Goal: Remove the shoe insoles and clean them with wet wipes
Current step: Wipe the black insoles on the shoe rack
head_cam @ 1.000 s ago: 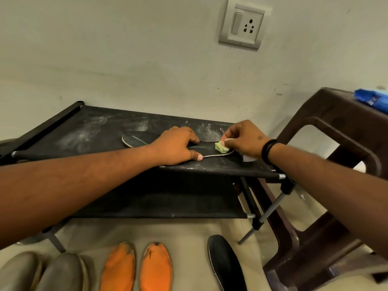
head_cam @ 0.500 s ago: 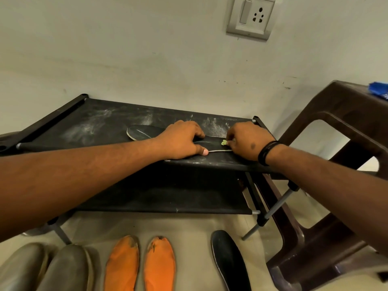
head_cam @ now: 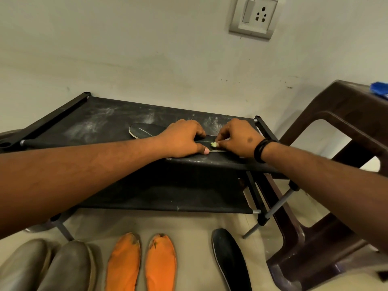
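A black insole [head_cam: 144,131] lies on the top shelf of a black fabric shoe rack [head_cam: 100,120]. My left hand [head_cam: 182,139] rests on the insole's middle, fingers curled over it and thumb along its near edge, holding it down. My right hand [head_cam: 237,137] pinches a small balled-up green wet wipe [head_cam: 213,144] and presses it on the insole just right of my left thumb. The insole's right end is hidden under both hands.
On the floor in front lie two orange insoles [head_cam: 142,263], another black insole [head_cam: 230,259] and two grey shoes [head_cam: 44,267]. A brown plastic stool [head_cam: 344,131] stands at the right with a blue pack [head_cam: 380,90] on it. The wall is just behind the rack.
My right hand has slid the green wipe leftward along the insole towards my left thumb. The left hand has stayed on the insole.
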`<state>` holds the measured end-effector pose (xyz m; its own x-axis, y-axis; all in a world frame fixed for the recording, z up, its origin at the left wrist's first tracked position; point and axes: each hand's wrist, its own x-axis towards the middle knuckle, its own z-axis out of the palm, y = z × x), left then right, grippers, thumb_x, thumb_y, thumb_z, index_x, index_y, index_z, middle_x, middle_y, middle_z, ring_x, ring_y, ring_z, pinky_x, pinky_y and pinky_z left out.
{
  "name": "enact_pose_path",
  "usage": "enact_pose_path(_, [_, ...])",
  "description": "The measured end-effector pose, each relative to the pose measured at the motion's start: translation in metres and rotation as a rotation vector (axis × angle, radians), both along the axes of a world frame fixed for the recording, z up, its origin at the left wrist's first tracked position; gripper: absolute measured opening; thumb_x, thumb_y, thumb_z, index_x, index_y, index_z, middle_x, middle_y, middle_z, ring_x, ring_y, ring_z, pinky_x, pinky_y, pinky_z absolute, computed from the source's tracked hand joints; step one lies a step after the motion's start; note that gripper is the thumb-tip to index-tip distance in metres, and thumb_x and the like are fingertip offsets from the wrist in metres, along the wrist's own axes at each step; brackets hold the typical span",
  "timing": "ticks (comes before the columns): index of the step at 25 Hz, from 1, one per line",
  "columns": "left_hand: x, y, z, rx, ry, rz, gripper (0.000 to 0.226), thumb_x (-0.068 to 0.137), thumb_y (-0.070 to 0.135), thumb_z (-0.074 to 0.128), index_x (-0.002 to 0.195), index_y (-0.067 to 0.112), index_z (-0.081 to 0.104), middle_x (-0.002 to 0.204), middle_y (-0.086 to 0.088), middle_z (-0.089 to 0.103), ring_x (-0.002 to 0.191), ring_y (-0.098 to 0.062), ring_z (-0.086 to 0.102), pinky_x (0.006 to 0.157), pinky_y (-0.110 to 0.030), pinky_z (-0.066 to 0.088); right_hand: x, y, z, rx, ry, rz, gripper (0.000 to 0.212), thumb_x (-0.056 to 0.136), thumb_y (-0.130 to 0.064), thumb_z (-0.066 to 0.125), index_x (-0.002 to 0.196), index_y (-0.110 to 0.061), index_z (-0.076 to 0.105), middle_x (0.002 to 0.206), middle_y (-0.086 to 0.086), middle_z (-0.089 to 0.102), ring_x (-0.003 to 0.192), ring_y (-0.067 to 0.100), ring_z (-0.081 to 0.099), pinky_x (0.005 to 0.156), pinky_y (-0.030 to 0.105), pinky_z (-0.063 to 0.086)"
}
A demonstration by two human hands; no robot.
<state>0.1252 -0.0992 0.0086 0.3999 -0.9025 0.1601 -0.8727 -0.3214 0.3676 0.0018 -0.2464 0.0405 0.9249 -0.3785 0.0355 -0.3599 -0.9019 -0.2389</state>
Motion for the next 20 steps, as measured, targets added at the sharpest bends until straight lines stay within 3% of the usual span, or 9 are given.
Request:
enact_pose_path(3, [-0.001,-0.001,0.001,0.012,-0.006,0.000,0.056,0.083,0.052,0.074,0.128,0.019,0.067,0.136,0.002,0.061,0.125,-0.022,0.056,0.106,-0.049,0.044,0.002,-0.001,-0.003,-0.181,-0.021,-0.092,0.008,0.087,-0.022,0.067,0.087,-0.017,0.074,0.094,0.006,0.071,0.085,0.023,0.067,0.080,0.039,0.058])
enact_pose_path(6, [0.001,0.000,0.000,0.002,0.001,0.005,0.057,0.082,0.052,0.075,0.128,0.019,0.067,0.135,0.002,0.062,0.123,-0.021,0.057,0.106,-0.048,0.045,0.003,0.011,-0.002,0.025,-0.012,0.058,0.006,0.087,-0.021,0.069,0.085,-0.018,0.074,0.089,-0.001,0.071,0.084,0.013,0.065,0.081,0.030,0.055])
enact_pose_path(10, [-0.002,0.000,0.001,0.017,-0.011,-0.002,0.055,0.083,0.051,0.074,0.127,0.019,0.068,0.135,0.001,0.062,0.123,-0.022,0.057,0.106,-0.048,0.045,0.005,0.006,-0.003,-0.117,-0.053,-0.044,0.009,0.087,-0.023,0.067,0.088,-0.019,0.075,0.091,0.003,0.072,0.084,0.020,0.066,0.079,0.036,0.057])
enact_pose_path(13, [0.000,0.002,0.000,0.006,-0.003,-0.001,0.056,0.082,0.052,0.075,0.127,0.018,0.068,0.134,0.001,0.062,0.122,-0.021,0.058,0.105,-0.047,0.045,0.001,0.011,-0.004,0.084,-0.033,0.077,0.006,0.087,-0.020,0.070,0.086,-0.018,0.076,0.088,-0.002,0.072,0.084,0.010,0.065,0.079,0.026,0.053])
enact_pose_path(16, [-0.001,0.001,0.001,0.014,-0.011,-0.001,0.055,0.082,0.051,0.074,0.126,0.019,0.068,0.133,0.001,0.063,0.121,-0.022,0.058,0.104,-0.047,0.046,0.003,0.003,-0.001,-0.038,-0.052,-0.041,0.008,0.087,-0.025,0.070,0.090,-0.021,0.076,0.090,0.000,0.073,0.083,0.015,0.066,0.079,0.033,0.056])
enact_pose_path(20, [-0.002,0.004,0.001,0.013,-0.018,0.002,0.053,0.080,0.057,0.074,0.119,0.021,0.071,0.122,0.002,0.068,0.112,-0.020,0.062,0.097,-0.046,0.051,0.000,0.020,-0.003,0.054,-0.024,0.098,0.009,0.088,-0.021,0.069,0.092,-0.019,0.077,0.095,-0.001,0.073,0.088,0.013,0.066,0.083,0.030,0.054])
